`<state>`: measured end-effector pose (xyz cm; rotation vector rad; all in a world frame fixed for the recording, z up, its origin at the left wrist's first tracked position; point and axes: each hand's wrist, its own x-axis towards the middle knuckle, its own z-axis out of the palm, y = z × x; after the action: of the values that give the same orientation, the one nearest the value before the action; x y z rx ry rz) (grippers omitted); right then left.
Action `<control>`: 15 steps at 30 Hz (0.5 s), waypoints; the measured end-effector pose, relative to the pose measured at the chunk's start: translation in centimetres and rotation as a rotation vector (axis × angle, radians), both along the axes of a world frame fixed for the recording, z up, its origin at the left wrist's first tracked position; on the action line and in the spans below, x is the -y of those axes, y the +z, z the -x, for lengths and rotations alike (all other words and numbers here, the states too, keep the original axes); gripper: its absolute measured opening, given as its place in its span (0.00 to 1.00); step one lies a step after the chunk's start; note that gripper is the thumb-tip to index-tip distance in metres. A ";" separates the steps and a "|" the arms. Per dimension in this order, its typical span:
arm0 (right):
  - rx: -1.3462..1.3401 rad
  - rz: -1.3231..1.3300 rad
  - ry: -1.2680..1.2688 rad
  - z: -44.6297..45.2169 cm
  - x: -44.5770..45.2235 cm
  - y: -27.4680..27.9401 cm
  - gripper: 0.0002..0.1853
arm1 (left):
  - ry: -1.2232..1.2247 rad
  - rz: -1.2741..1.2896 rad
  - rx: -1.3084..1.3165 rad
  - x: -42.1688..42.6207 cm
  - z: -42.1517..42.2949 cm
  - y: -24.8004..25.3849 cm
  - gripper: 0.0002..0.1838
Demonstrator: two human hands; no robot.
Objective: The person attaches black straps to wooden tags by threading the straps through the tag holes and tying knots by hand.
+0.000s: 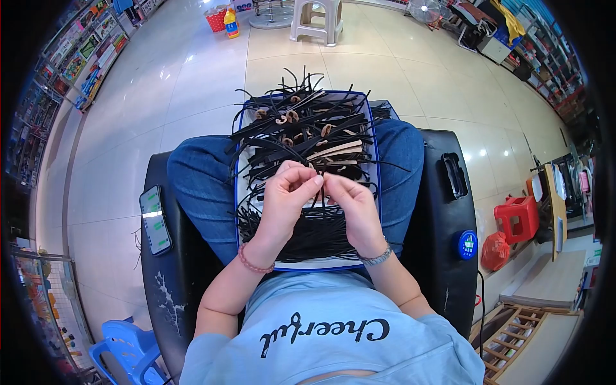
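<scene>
Across my lap rests a white tray with a blue rim [378, 186], heaped with black straps [276, 138]; a few curled or flat tan pieces [337, 151] lie among them. Over the middle of the tray, my left hand [287, 196] and my right hand [355, 208] meet at the fingertips, each closed in a pinch. Between them a thin black strap [323, 192] hangs down, its upper end mostly hidden by the fingers. Below my hands, a dense bundle of thin black straps [308, 237] fills the near part of the tray.
I sit in a black armchair. A phone [156, 220] lies on its left arm; a black holder [453, 175] and a round blue device [468, 244] are on the right. A blue chair [128, 350], a red stool [515, 218] and a light plastic stool [317, 22] stand around.
</scene>
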<state>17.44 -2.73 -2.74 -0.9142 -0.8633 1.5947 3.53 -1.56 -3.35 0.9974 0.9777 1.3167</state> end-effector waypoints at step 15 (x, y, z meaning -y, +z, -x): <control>0.113 0.001 0.491 -0.8 1.9 -1.0 0.13 | -0.009 0.162 0.194 -0.7 0.5 2.0 0.03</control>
<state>18.20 -4.61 -3.71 -0.8382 -1.2346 1.9718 3.02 -0.91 -1.36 0.7357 0.9145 1.2795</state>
